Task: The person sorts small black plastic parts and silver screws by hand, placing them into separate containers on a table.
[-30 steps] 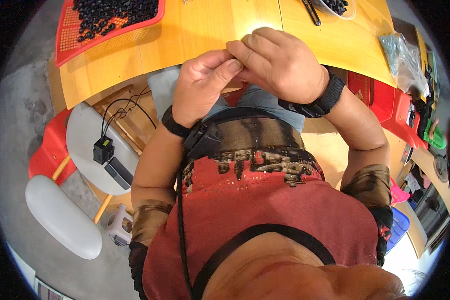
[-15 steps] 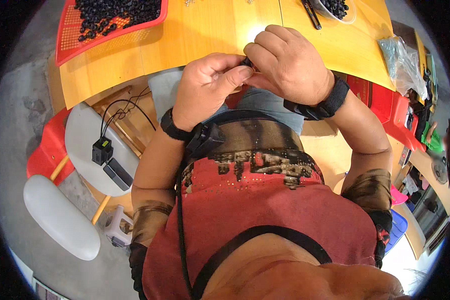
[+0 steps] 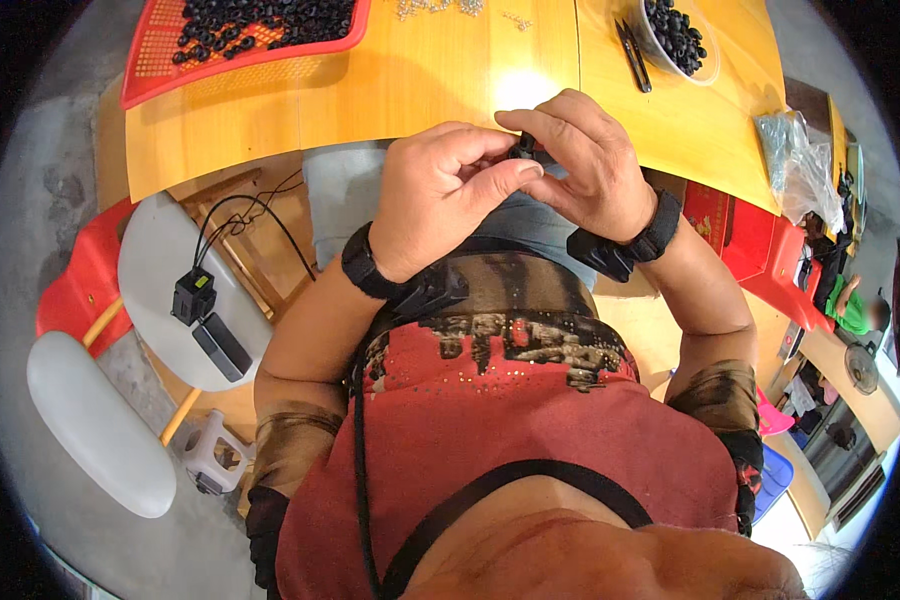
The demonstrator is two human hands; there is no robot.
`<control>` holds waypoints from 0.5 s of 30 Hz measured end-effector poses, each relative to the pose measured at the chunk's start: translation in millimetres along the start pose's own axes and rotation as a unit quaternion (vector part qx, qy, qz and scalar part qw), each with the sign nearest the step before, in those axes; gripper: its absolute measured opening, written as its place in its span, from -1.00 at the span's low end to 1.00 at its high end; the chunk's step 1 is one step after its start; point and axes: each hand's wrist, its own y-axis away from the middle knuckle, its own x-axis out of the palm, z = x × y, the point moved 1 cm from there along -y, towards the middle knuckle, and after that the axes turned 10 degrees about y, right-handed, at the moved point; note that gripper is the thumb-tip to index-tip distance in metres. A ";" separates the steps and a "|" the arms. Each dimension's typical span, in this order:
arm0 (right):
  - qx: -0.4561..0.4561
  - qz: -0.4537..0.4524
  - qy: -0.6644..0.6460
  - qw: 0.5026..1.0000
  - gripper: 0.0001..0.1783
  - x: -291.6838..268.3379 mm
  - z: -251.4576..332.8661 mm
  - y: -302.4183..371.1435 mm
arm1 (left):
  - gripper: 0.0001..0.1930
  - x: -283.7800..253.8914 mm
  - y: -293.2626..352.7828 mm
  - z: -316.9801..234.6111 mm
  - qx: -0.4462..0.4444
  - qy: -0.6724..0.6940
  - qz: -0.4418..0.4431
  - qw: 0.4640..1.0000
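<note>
Just in front of the table's near edge, my two hands meet around a small black part (image 3: 525,147), whose exact kind is too covered to make out. My left hand (image 3: 445,185) pinches it between thumb and fingers from the left. From the right, my right hand (image 3: 585,160) has its fingers closed over the same part, index finger above and thumb below. Black straps circle both wrists. Similar small black round parts (image 3: 260,22) fill a red basket (image 3: 150,75) at the far left of the wooden table (image 3: 420,90).
A clear tub (image 3: 710,70) of black parts stands at the table's far right, with black snips (image 3: 633,55) beside it. Small metal pieces (image 3: 440,8) lie at the far edge. A plastic bag (image 3: 800,165) hangs at the right corner. A grey chair (image 3: 160,290) carries a black device (image 3: 195,297).
My right hand's fingers have gone from a tight curl to a straighter pinch on the black part. The view has shifted, showing more of the table's far side.
</note>
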 end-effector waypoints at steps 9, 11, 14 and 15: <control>-0.010 -0.020 0.003 1.000 -0.46 5.7 -2.4 6.5 | -0.79 0.0 -1.0 -5.2 0.022 -0.060 0.002 0.998; -0.008 -0.015 -0.011 1.000 -0.48 3.6 0.2 4.6 | -0.79 0.2 -0.1 -4.9 0.016 -0.062 0.004 0.998; -0.021 0.003 -0.040 0.999 -0.50 -1.0 -2.6 4.2 | -0.80 0.0 0.1 -3.1 0.001 -0.044 -0.002 0.999; -0.035 0.015 -0.056 0.998 -0.51 -2.0 -4.0 4.9 | -0.80 -0.7 0.3 -2.0 -0.012 -0.035 -0.004 0.999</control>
